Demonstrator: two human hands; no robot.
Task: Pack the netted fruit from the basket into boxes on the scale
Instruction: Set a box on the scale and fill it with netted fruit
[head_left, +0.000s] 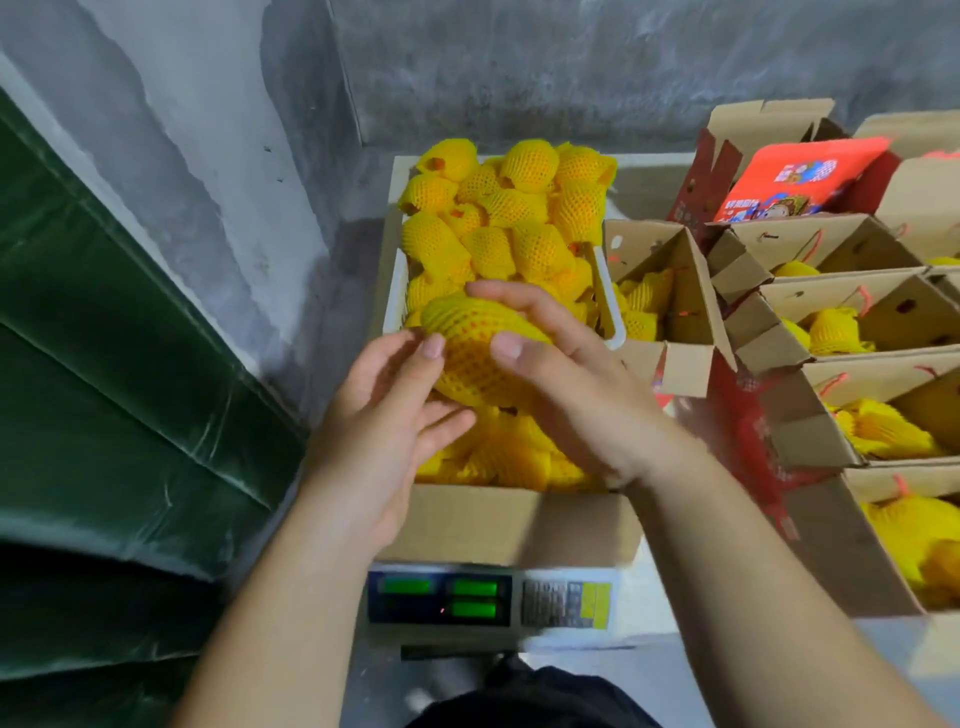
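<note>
Here, frame centre: both hands hold one fruit in yellow foam netting (480, 358) above the open brown cardboard box (514, 525) on the white digital scale (491, 603) w/ green displays. Left hand (384, 431) cups it from below, fingers curled; right hand (566, 374) curls over its top. White plastic basket (608, 296) of netted fruit lies upper centre; more part-filled cartons (841, 410) at right.

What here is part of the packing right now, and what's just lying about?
In the job: netted fruit held by left hand and right hand; basket; box on scale.

Lying about: filled boxes at right; red packet; green cloth.
</note>
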